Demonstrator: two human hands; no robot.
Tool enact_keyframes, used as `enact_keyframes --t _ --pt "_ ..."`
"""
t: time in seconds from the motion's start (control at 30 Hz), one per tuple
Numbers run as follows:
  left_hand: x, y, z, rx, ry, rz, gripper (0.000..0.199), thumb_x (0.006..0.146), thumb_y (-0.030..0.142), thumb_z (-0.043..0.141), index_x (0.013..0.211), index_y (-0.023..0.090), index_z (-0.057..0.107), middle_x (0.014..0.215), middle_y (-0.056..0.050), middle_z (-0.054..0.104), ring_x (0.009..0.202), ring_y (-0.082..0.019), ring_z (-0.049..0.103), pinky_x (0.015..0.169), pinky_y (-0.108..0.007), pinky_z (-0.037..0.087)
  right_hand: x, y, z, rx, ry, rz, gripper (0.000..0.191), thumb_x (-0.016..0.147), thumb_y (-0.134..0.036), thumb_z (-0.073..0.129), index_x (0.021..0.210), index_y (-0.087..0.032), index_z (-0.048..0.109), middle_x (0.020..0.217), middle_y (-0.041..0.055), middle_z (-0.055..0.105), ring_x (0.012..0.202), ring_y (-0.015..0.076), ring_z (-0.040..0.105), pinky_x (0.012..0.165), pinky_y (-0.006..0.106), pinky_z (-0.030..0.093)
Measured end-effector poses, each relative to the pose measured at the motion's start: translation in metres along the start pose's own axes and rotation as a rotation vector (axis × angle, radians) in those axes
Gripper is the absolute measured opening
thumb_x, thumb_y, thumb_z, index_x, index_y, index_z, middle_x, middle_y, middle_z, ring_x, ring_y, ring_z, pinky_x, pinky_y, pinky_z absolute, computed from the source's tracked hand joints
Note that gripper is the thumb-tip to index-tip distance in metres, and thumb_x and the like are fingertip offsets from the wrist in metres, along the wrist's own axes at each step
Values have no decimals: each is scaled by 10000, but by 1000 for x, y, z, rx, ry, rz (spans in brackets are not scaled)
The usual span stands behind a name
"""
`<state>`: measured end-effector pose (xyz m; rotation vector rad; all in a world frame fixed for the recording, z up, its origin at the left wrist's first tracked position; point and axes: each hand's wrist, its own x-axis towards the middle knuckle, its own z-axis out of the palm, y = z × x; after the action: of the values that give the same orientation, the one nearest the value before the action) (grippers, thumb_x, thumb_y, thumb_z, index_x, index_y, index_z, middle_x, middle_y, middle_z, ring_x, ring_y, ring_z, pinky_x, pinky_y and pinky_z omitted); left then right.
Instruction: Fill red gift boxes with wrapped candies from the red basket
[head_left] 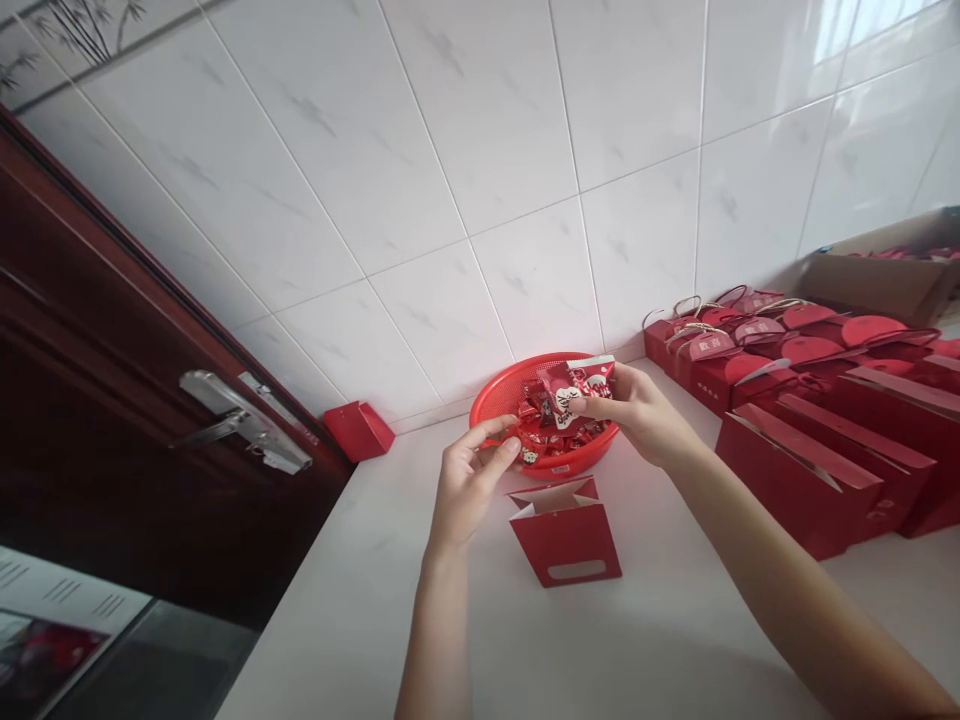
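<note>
My right hand [649, 410] pinches red-and-white wrapped candy packets [574, 395] between thumb and fingers, above a red plastic basket [487, 395]. At the basket's near left rim is my left hand [472, 470], its thumb and forefinger curved and slightly apart, with no held thing visible. Several small red-wrapped candies [589, 437] lie in the basket, partly hidden by the packets. Just in front of the basket a small red paper box [566, 545] stands upright, its top open.
On the right stand several open red boxes [799, 490], with rows of closed red gift boxes [690, 365] with cord handles behind. A cardboard carton [877, 285] is at the far right. Another red box [358, 432] lies by the dark door [150, 430] on the left.
</note>
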<state>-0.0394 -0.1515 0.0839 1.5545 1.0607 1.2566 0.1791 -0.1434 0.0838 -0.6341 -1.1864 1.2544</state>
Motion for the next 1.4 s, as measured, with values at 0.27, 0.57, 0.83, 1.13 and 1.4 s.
enact_keyframes --t 0.27,0.57,0.83,1.13,1.4 --pt "-17 14 -10 328 -273 183 144 870 301 700 954 202 762 951 -56 720 884 -189 699 804 -285 581 -4 -8 -1 -55 -16 -34 317 690 -325 865 921 -178 705 875 45 744 794 212 706 728 330 572" --pt "-24 22 -6 589 -402 223 84 864 193 663 854 228 740 919 -24 716 831 -160 675 785 -258 533 -3 -5 -4 -75 -26 -41 343 696 -364 857 946 -184 705 892 46 744 824 225 708 761 346 568" --pt "-20 14 -1 666 -352 261 83 864 233 650 848 242 731 924 -40 720 828 -203 679 742 -292 526 -4 -7 -2 -93 -32 -41 382 657 -381 867 940 -189 696 865 32 729 832 231 694 777 360 568" --pt "-19 14 -6 723 -429 192 98 870 238 637 848 247 732 971 -34 714 869 -200 685 770 -282 528 -5 -7 -3 -91 -33 -37 350 704 -361 844 975 -187 705 890 38 730 821 218 696 756 347 572" --pt "-20 22 -11 639 -476 130 154 847 265 664 806 285 811 1022 -52 746 868 -233 713 665 -264 566 -3 -7 -3 -79 -59 -23 348 699 -344 852 984 -201 711 944 41 755 873 240 718 789 358 578"
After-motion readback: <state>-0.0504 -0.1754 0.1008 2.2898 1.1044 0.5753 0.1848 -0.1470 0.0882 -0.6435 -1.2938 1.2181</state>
